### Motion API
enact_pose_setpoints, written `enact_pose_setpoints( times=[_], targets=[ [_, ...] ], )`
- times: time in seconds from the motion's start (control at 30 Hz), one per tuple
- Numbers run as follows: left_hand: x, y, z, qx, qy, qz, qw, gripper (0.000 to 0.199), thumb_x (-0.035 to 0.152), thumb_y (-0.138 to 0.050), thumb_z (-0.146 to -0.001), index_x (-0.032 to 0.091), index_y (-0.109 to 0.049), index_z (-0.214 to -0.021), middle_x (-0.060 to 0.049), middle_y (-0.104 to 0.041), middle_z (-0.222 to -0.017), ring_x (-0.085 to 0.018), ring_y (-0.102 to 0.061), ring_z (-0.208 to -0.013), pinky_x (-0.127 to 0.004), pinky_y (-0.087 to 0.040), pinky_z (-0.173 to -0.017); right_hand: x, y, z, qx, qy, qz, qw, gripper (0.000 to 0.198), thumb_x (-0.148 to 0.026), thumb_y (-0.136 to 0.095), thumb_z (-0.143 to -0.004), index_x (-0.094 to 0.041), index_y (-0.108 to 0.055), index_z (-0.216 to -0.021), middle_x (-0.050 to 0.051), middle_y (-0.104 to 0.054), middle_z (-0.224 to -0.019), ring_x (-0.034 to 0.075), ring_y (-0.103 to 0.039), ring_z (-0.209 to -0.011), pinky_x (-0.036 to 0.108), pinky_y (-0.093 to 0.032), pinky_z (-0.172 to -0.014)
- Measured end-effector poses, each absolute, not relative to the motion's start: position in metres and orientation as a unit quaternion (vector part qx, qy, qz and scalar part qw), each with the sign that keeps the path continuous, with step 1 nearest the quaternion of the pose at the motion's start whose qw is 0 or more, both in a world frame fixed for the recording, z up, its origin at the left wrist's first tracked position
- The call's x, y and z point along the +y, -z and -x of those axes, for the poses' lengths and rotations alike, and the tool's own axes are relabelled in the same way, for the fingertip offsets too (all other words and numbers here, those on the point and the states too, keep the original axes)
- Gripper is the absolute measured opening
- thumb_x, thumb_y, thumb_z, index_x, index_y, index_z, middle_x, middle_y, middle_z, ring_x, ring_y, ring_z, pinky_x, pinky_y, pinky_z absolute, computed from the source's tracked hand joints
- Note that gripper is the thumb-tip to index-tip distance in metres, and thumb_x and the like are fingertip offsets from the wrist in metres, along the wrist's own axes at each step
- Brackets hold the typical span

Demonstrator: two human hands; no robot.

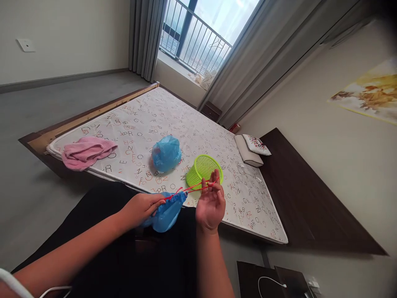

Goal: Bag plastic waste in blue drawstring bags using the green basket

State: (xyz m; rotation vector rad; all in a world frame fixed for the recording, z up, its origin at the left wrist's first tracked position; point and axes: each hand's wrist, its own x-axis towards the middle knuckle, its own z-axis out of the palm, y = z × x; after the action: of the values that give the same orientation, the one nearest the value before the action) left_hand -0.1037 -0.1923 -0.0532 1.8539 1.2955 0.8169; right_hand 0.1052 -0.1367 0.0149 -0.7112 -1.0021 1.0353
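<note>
Blue bag (167, 216): bunched at the mouth, hanging just right of and below the left fingertips, over a black-clad lap.
Left hand (147, 208): thumb and fingers pinched on the gathered mouth and on red cord.
Red drawstring (192, 187): stretched in two strands from the left fingers across to the right ones.
Right hand (211, 207): palm turned up, fingers loosely bent and spread, cord running over them; cannot tell whether gripped.
Green basket (192, 176): mesh-walled, just beyond the right fingers and partly hidden by them.
Second blue bag (166, 154): puffed out on the mattress (198, 132), beyond the left fingers.
Pink cloth (88, 153): heaped on the mattress corner, well left of the left fingers.
Pillows (248, 151): stacked, far beyond the right fingers.
</note>
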Motion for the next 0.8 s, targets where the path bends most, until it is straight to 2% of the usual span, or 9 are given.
enact_pose_setpoints(
  times=[0.2,0.3,0.4,0.47,0.5,0.53,0.6,0.7,0.8],
  targets=[
    [-0.192,0.059,0.107,0.517,-0.310,-0.734,0.312,0.050,0.050,-0.035,-0.107,0.022,-0.071,-0.085,-0.002,-0.070,-0.074,-0.017,-0.065,-0.069,-0.026,-0.043,-0.065,-0.142,-0.001,-0.118,-0.638,-0.164,0.427,0.619,0.026,-0.024,-0.049,-0.095,-0.022,-0.071,-0.107,0.007,-0.037,-0.168,0.029,-0.013,-0.163,0.066,-0.010,-0.127],
    [-0.193,0.060,0.111,0.531,-0.321,-0.719,0.313,0.048,0.049,-0.038,-0.106,0.023,-0.072,-0.084,-0.001,-0.070,-0.073,-0.017,-0.064,-0.068,-0.026,-0.045,-0.065,-0.139,-0.001,-0.126,-0.682,-0.107,0.448,0.568,0.022,-0.025,-0.053,-0.095,-0.021,-0.073,-0.105,0.008,-0.038,-0.168,0.032,-0.010,-0.163,0.069,-0.002,-0.126],
    [-0.193,0.059,0.116,0.533,-0.362,-0.694,0.322,0.045,0.047,-0.041,-0.105,0.024,-0.075,-0.089,-0.002,-0.074,-0.081,-0.018,-0.068,-0.078,-0.028,-0.050,-0.075,-0.133,-0.006,-0.129,-0.638,-0.264,0.437,0.576,0.020,-0.031,-0.057,-0.096,-0.023,-0.073,-0.105,0.012,-0.063,-0.146,0.032,-0.046,-0.148,0.066,-0.021,-0.124],
    [-0.193,0.059,0.121,0.518,-0.406,-0.680,0.324,0.041,0.046,-0.045,-0.104,0.024,-0.078,-0.093,-0.003,-0.076,-0.091,-0.020,-0.069,-0.092,-0.030,-0.051,-0.088,-0.130,-0.010,-0.129,-0.544,-0.447,0.393,0.592,0.024,-0.040,-0.059,-0.096,-0.026,-0.069,-0.113,0.009,-0.075,-0.120,0.027,-0.072,-0.113,0.059,-0.050,-0.106],
    [-0.192,0.059,0.124,0.514,-0.429,-0.667,0.326,0.039,0.047,-0.047,-0.103,0.025,-0.079,-0.095,-0.004,-0.077,-0.097,-0.021,-0.069,-0.099,-0.031,-0.051,-0.094,-0.129,-0.013,-0.129,-0.484,-0.522,0.370,0.597,0.028,-0.044,-0.060,-0.096,-0.027,-0.067,-0.118,0.006,-0.077,-0.107,0.023,-0.076,-0.091,0.050,-0.060,-0.088],
    [-0.192,0.059,0.127,0.518,-0.452,-0.647,0.331,0.038,0.048,-0.050,-0.101,0.025,-0.079,-0.097,-0.004,-0.078,-0.101,-0.022,-0.069,-0.104,-0.032,-0.050,-0.098,-0.128,-0.015,-0.130,-0.428,-0.575,0.353,0.602,0.032,-0.047,-0.062,-0.095,-0.029,-0.065,-0.121,0.002,-0.075,-0.095,0.017,-0.073,-0.069,0.039,-0.061,-0.070],
    [-0.189,0.059,0.133,0.544,-0.499,-0.570,0.360,0.038,0.052,-0.055,-0.098,0.024,-0.080,-0.097,-0.005,-0.078,-0.102,-0.023,-0.069,-0.104,-0.033,-0.050,-0.098,-0.126,-0.018,-0.134,-0.361,-0.627,0.344,0.599,0.033,-0.047,-0.066,-0.092,-0.028,-0.064,-0.119,-0.007,-0.063,-0.073,0.006,-0.049,-0.041,0.020,-0.043,-0.043],
    [-0.183,0.057,0.144,0.551,-0.590,-0.404,0.429,0.043,0.060,-0.061,-0.092,0.020,-0.078,-0.090,-0.005,-0.074,-0.083,-0.023,-0.070,-0.091,-0.032,-0.054,-0.085,-0.119,-0.016,-0.145,-0.368,-0.645,0.374,0.556,0.028,-0.040,-0.074,-0.087,-0.025,-0.065,-0.108,-0.013,-0.042,-0.057,0.002,-0.021,-0.036,0.014,-0.018,-0.036],
    [-0.176,0.052,0.158,0.504,-0.663,-0.283,0.475,0.041,0.059,-0.067,-0.088,0.019,-0.075,-0.089,0.001,-0.056,-0.060,-0.018,-0.064,-0.069,-0.026,-0.051,-0.066,-0.110,-0.008,-0.158,-0.422,-0.593,0.438,0.528,0.031,-0.039,-0.079,-0.082,-0.022,-0.065,-0.104,-0.014,-0.034,-0.055,0.003,-0.020,-0.041,0.016,-0.018,-0.039]
  ],
)
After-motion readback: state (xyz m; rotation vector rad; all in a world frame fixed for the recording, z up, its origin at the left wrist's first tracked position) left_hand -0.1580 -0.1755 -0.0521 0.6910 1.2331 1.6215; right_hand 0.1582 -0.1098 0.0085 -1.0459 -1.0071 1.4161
